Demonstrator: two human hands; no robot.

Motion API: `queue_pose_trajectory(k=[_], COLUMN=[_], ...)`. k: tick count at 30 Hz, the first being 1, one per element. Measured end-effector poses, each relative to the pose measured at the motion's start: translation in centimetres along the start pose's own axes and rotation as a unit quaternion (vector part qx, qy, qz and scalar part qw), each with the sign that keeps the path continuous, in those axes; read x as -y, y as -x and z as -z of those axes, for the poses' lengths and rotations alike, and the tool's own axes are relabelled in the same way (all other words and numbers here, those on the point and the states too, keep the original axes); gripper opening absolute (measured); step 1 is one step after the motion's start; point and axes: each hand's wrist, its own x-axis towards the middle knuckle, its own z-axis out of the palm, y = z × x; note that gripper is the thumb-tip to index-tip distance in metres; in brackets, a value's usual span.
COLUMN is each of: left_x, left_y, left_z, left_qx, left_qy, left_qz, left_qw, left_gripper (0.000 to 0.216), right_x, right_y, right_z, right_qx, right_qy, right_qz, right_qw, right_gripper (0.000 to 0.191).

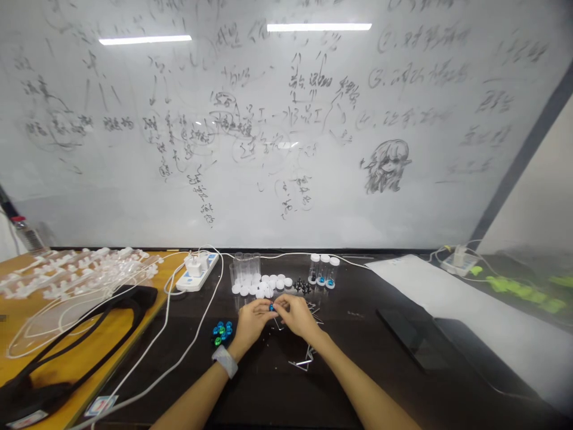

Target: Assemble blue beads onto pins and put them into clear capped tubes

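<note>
My left hand (pixel 252 322) and my right hand (pixel 295 313) meet over the dark table, fingertips closed around a small blue round part (pixel 271 307). Its exact kind is too small to make out. A thin metal piece (pixel 278 324) shows just below the fingers. Left of my left hand lies a cluster of blue and green shiny round parts (pixel 222 331). Just beyond the hands are several white round caps (pixel 276 282) and clear tubes (pixel 245 270). Small black pieces (pixel 302 286) lie in a pile behind my right hand, and bent metal rods (pixel 305 360) are scattered near my right wrist.
Three capped tubes (pixel 323 272) with small parts inside stand at the back. A white power strip (pixel 197 272) and loose cables are on the left, beside clear plastic pieces (pixel 89 269) and a black strap (pixel 134 298). A dark phone-like slab (pixel 409 337) and white sheet (pixel 492 322) lie right.
</note>
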Motion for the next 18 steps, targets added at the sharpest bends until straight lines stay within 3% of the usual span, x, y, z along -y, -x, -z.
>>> queue_pose_trajectory(k=[6,15,18], left_x=[0.23,-0.13,0.01], left_y=[-0.06,0.18,0.17], left_z=[0.1,0.02,0.0], left_qx=[0.001,0.012,0.016], left_qy=[-0.005,0.004,-0.006], left_qz=[0.001,0.001,-0.004], left_qw=[1.0,1.0,1.0], left_gripper=[0.025,0.023,0.023], right_x=[0.26,0.07,-0.14], right_y=[0.17,0.06,0.16], right_z=[0.21,0.3,0.26], right_qx=[0.005,0.022,0.017], right_qy=[0.089,0.059,0.097], right_qz=[0.061,0.041,0.064], right_qw=[0.994,0.997,0.993], right_gripper=[0.017,0.015,0.015])
